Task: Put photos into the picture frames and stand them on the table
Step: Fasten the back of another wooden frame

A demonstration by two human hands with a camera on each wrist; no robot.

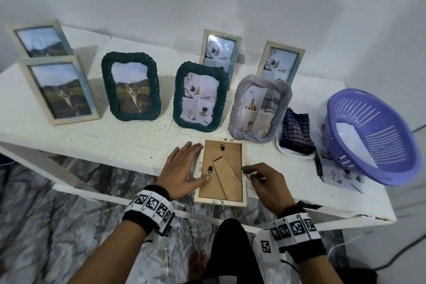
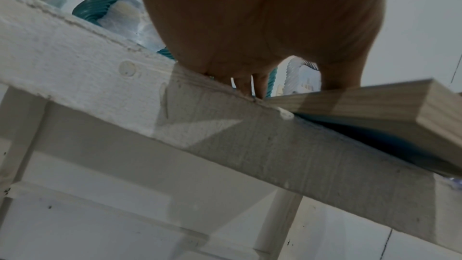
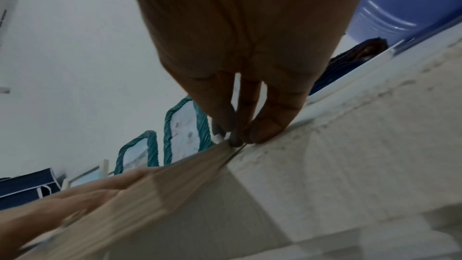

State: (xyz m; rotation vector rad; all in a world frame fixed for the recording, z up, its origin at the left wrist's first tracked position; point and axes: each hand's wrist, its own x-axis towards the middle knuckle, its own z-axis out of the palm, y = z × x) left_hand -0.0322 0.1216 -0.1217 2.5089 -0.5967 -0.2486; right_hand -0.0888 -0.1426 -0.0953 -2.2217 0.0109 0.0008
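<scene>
A pale wooden picture frame lies face down at the table's front edge, its near end hanging over. Its brown backing board and folded stand leg face up. My left hand lies flat along the frame's left side, thumb resting on the backing. My right hand sits at the frame's right side, fingertips touching its rim. From the left wrist, the hand rests at the table edge beside the frame. In the right wrist view, fingers reach down to the frame's edge.
Several frames stand on the white table: pale wooden ones with a cat photo, two green rope frames, a lilac one, others behind. A purple basket, plaid cloth and loose prints are at right.
</scene>
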